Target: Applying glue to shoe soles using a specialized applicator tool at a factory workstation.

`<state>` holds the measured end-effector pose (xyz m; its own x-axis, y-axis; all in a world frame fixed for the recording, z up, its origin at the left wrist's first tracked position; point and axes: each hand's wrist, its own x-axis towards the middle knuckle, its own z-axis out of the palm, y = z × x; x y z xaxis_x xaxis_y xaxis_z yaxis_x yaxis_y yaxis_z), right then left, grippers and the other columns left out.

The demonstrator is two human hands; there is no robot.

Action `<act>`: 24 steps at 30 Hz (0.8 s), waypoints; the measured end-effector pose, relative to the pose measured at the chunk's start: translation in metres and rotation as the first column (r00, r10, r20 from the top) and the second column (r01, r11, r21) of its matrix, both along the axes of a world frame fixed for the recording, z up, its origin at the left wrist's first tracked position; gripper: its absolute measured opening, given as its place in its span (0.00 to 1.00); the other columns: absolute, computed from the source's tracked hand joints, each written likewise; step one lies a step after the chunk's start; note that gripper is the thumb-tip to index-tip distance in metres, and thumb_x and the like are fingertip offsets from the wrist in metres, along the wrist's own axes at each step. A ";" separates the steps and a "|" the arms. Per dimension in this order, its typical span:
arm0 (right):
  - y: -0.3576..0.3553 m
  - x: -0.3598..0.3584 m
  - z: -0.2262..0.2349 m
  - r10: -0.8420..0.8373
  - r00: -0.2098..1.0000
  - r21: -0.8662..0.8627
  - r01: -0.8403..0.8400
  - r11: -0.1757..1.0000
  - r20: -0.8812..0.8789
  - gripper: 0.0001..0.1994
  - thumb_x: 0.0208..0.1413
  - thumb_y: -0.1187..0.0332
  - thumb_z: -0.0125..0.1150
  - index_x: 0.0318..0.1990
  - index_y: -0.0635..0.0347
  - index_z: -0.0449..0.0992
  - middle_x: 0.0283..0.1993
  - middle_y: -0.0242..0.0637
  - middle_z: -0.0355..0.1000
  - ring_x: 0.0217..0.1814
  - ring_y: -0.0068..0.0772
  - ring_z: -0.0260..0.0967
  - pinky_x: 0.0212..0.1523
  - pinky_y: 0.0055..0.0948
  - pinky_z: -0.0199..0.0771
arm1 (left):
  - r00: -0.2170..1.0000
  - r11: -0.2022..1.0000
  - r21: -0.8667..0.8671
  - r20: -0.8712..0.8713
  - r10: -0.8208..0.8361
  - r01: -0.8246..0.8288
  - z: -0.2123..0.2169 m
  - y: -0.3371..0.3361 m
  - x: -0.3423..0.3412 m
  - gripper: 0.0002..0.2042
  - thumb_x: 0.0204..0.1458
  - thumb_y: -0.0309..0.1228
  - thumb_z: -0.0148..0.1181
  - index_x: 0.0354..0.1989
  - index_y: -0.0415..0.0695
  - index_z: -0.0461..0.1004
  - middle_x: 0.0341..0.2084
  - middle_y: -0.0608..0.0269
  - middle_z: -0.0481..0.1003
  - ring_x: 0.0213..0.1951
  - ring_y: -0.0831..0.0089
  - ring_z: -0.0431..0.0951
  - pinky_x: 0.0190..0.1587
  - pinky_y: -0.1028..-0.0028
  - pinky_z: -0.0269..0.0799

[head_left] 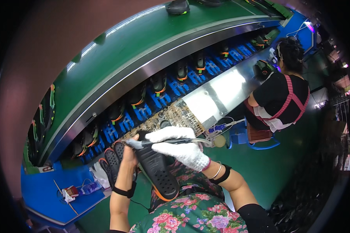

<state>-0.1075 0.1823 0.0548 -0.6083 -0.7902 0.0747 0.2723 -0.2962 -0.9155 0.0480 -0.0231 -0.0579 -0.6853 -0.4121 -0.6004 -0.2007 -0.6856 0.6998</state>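
black perforated insole (155, 171), orange-edged, tilted, metal tool (163, 142) across it

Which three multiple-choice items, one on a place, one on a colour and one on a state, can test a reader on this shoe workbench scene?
1. Where do the dark shoes on blue holders stand?
A. in a row below the green conveyor belt
B. on the floor
C. on the person's lap

2. What colour is the glove on the right hand?
A. black
B. white
C. yellow

3. What does the left hand hold?
A. nothing
B. a cup
C. a black perforated insole with an orange edge

Answers: 1 A, the row runs along under the belt's metal edge; 2 B, the knitted glove is white, gripping a thin tool; 3 C, fingers clasp the insole's upper end.
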 end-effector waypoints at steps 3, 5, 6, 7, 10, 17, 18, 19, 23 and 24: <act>0.004 -0.006 0.000 -0.043 0.998 0.073 0.047 0.996 -0.054 0.12 0.55 0.80 0.71 0.47 0.68 0.85 0.49 0.44 0.83 0.50 0.31 0.81 0.55 0.31 0.80 | 0.972 0.868 0.492 -0.230 0.053 0.069 -0.011 0.036 0.020 0.48 0.55 0.73 0.47 0.68 0.38 0.66 0.62 0.43 0.73 0.63 0.48 0.74 0.70 0.51 0.65; 0.007 -0.010 -0.003 -0.056 0.998 0.101 0.058 0.993 -0.018 0.11 0.54 0.80 0.70 0.45 0.68 0.85 0.48 0.44 0.83 0.49 0.30 0.81 0.53 0.31 0.81 | 0.920 0.730 0.634 -0.391 0.016 0.257 0.004 0.072 0.017 0.57 0.51 0.82 0.35 0.72 0.38 0.61 0.63 0.38 0.71 0.66 0.40 0.70 0.71 0.48 0.63; 0.008 -0.012 -0.002 -0.056 0.997 0.133 0.048 0.990 0.061 0.10 0.54 0.80 0.70 0.45 0.68 0.85 0.48 0.44 0.83 0.48 0.29 0.81 0.52 0.30 0.82 | 0.869 0.792 0.458 -0.463 -0.176 0.404 0.011 0.088 0.013 0.60 0.49 0.85 0.30 0.72 0.39 0.60 0.61 0.36 0.72 0.66 0.36 0.69 0.71 0.48 0.63; 0.007 -0.014 -0.006 -0.076 0.997 0.125 0.077 0.989 -0.013 0.10 0.54 0.80 0.70 0.44 0.68 0.85 0.47 0.43 0.83 0.47 0.29 0.81 0.50 0.29 0.82 | 0.864 0.765 0.515 -0.492 -0.105 0.386 0.007 0.093 0.010 0.61 0.48 0.85 0.28 0.72 0.39 0.61 0.58 0.35 0.73 0.65 0.34 0.69 0.71 0.47 0.63; 0.010 -0.018 -0.001 -0.114 0.989 0.136 0.127 0.983 -0.096 0.12 0.55 0.80 0.71 0.47 0.67 0.86 0.42 0.41 0.83 0.30 0.21 0.79 0.31 0.20 0.79 | 0.896 0.759 0.599 -0.442 0.050 0.253 0.018 0.089 -0.003 0.60 0.48 0.85 0.28 0.70 0.40 0.62 0.47 0.40 0.77 0.56 0.38 0.78 0.64 0.43 0.71; -0.017 -0.025 0.011 -0.262 0.606 -0.095 0.293 0.951 -0.751 0.11 0.48 0.82 0.72 0.41 0.65 0.86 0.43 0.44 0.85 0.38 0.34 0.82 0.41 0.30 0.80 | 0.666 0.808 0.527 -0.706 0.241 0.266 0.044 0.082 -0.027 0.50 0.57 0.79 0.30 0.75 0.50 0.59 0.70 0.59 0.67 0.68 0.57 0.69 0.70 0.50 0.64; -0.021 -0.026 0.012 -0.261 0.609 -0.099 0.287 0.953 -0.749 0.11 0.48 0.82 0.72 0.41 0.65 0.86 0.43 0.44 0.85 0.38 0.34 0.82 0.41 0.30 0.80 | 0.760 0.817 0.567 -0.574 0.304 0.102 0.051 0.087 -0.029 0.51 0.56 0.79 0.27 0.73 0.48 0.62 0.66 0.56 0.71 0.65 0.57 0.72 0.68 0.53 0.67; -0.024 -0.027 0.013 -0.279 0.541 -0.118 0.313 0.942 -0.794 0.12 0.47 0.81 0.72 0.41 0.64 0.86 0.43 0.44 0.85 0.39 0.36 0.82 0.42 0.31 0.80 | 0.824 0.812 0.580 -0.426 0.373 -0.068 0.058 0.091 -0.030 0.53 0.56 0.80 0.25 0.71 0.45 0.64 0.62 0.54 0.74 0.62 0.57 0.75 0.67 0.55 0.69; -0.026 -0.023 0.022 -0.219 0.346 -0.112 0.305 0.946 -0.912 0.17 0.48 0.78 0.71 0.49 0.62 0.85 0.50 0.45 0.83 0.47 0.43 0.81 0.48 0.37 0.79 | 0.923 0.958 0.237 -0.309 0.229 -0.159 0.064 0.107 -0.034 0.51 0.59 0.77 0.24 0.77 0.47 0.57 0.70 0.57 0.66 0.69 0.58 0.68 0.72 0.57 0.63; -0.026 -0.020 0.022 -0.175 0.287 -0.097 0.265 0.959 -0.942 0.20 0.49 0.76 0.69 0.53 0.62 0.83 0.53 0.45 0.81 0.51 0.46 0.79 0.49 0.39 0.78 | 0.926 0.958 0.211 -0.285 0.249 -0.193 0.066 0.111 -0.037 0.51 0.59 0.77 0.23 0.77 0.46 0.55 0.71 0.58 0.65 0.70 0.58 0.67 0.73 0.58 0.61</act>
